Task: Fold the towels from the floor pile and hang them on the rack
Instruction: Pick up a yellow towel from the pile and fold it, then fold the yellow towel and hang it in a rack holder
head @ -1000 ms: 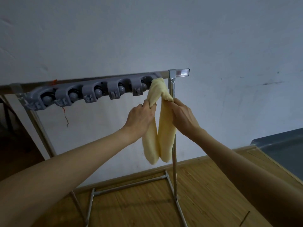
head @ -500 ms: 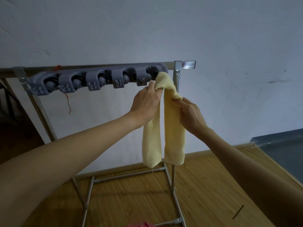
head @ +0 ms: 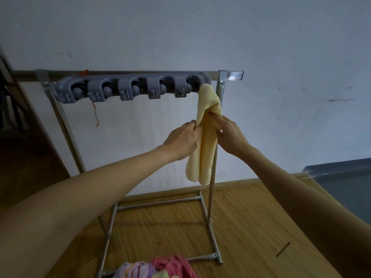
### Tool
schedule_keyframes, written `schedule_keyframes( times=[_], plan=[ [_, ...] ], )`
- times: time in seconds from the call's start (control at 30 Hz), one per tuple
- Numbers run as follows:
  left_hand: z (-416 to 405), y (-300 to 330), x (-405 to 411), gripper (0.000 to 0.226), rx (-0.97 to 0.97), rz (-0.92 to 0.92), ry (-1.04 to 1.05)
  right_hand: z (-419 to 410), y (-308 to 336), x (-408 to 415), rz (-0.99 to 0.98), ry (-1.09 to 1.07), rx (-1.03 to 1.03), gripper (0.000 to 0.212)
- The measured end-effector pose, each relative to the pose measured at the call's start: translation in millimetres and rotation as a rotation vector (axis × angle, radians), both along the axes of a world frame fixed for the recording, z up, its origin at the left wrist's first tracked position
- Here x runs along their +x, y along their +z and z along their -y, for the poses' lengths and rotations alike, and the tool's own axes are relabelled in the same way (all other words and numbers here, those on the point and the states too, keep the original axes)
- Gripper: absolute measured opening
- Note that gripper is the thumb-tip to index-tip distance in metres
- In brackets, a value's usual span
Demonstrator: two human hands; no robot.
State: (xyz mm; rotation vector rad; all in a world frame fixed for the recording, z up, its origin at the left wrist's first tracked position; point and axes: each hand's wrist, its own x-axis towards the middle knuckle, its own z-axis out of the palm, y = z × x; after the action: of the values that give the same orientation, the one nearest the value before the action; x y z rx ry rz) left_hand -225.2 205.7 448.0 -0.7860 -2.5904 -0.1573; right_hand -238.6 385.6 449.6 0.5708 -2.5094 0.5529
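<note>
Towel [head: 202, 141] hung folded from the rack [head: 132, 88] at its three o'clock end. I saw the left hand [head: 181, 140] pinching its nine o'clock edge, the right hand [head: 230, 135] gripping the other. Pile [head: 158, 267] lay at six o'clock.

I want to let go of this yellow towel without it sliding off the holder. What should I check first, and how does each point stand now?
1. Top fold of the yellow towel seated in the rightmost slot of the grey holder: cannot tell, the fold hides the slot.
2. Both halves hang level: ok, the lower ends sit close to even.
3. Left hand grips the left half: ok.
4. Right hand pinches the right half: ok.
5. Towel clear of the floor: ok, it ends well above the boards.
6. More towels waiting: ok, the pile lies at the rack's foot.
</note>
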Motion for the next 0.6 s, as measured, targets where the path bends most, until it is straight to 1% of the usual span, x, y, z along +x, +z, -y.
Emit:
schedule_keyframes(
  times=[0.1, 0.17, 0.23, 0.4, 0.5, 0.6],
  plan=[
    [14.4, -9.3, 16.6, 0.05, -0.199, 0.169, -0.07, 0.7, 1.1, 15.9, 0.068, 0.012, 0.03, 0.046],
    [24.9, -16.9, 29.0, 0.052, -0.314, 0.269, -0.075, 1.0, -1.7, 30.1, 0.123, 0.012, 0.057, 0.049],
    [35.1, -26.4, 44.6, 0.053, -0.374, 0.341, -0.057, 1.3, -7.3, 46.7, 0.192, -0.013, 0.088, 0.055],
    [58.7, -50.5, 98.3, 0.055, -0.337, 0.442, 0.003, 9.0, -33.9, 99.0, 0.371, -0.053, 0.174, 0.057],
    [73.3, -73.0, 135.6, 0.058, -0.282, 0.476, 0.068, 24.3, -58.9, 139.4, 0.46, -0.032, 0.196, 0.055],
    [89.0, -102.3, 174.2, 0.059, -0.263, 0.49, 0.126, 43.3, -91.9, 180.7, 0.56, 0.001, 0.23, 0.058]
  ],
)
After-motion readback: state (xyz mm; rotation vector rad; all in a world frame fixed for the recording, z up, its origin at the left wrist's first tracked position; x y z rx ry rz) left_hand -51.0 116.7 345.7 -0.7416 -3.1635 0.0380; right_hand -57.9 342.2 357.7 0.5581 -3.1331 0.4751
